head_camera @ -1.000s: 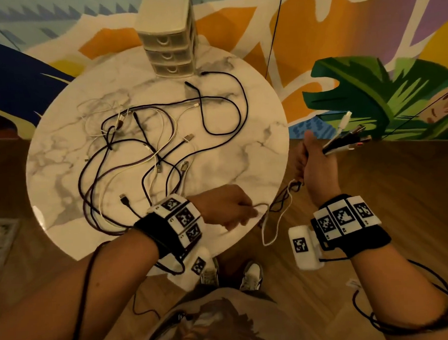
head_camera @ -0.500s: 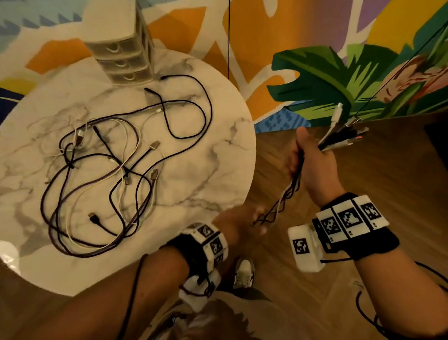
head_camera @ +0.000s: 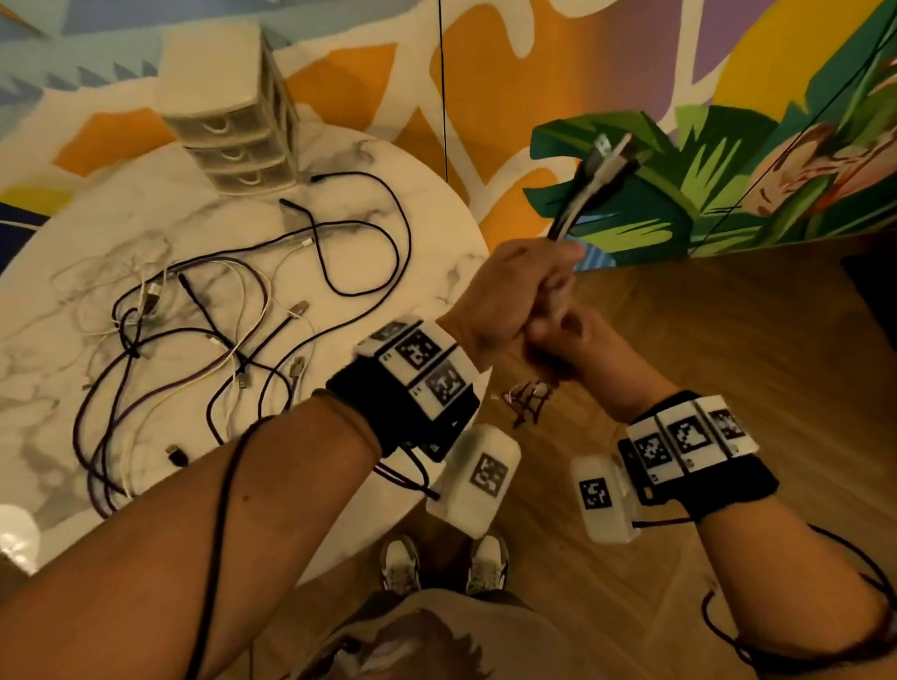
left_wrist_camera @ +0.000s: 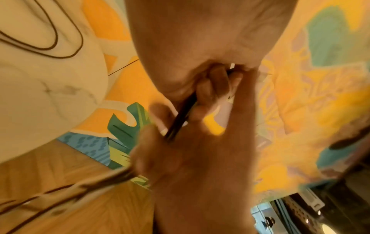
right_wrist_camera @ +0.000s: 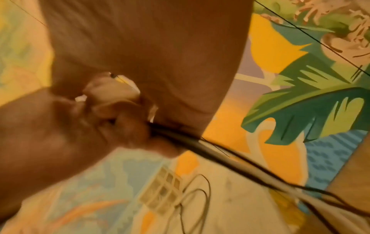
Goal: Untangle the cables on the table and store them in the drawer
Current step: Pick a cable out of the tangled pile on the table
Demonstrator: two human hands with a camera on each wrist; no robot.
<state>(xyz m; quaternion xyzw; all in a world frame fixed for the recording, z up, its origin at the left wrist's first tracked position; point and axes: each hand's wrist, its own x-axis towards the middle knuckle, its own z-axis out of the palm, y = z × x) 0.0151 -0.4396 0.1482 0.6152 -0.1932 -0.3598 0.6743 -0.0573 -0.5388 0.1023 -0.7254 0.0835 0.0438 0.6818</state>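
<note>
1. Right hand (head_camera: 564,334), fingers curled round the cable bundle (head_camera: 591,179), probably to keep the freed cables gathered.
2. Left hand (head_camera: 506,296) fisted on the same bundle just above, plug ends projecting upward; likely a hand-over.
3. Remaining tangled cables (head_camera: 220,344) lie on the table (head_camera: 431,227).
4. Drawer unit (head_camera: 232,138) stands at the far edge, drawers closed.

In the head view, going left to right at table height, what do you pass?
Tangled cables on the table → drawer unit → left hand → right hand, both gripping the cable bundle → dark object at the right edge.
</note>
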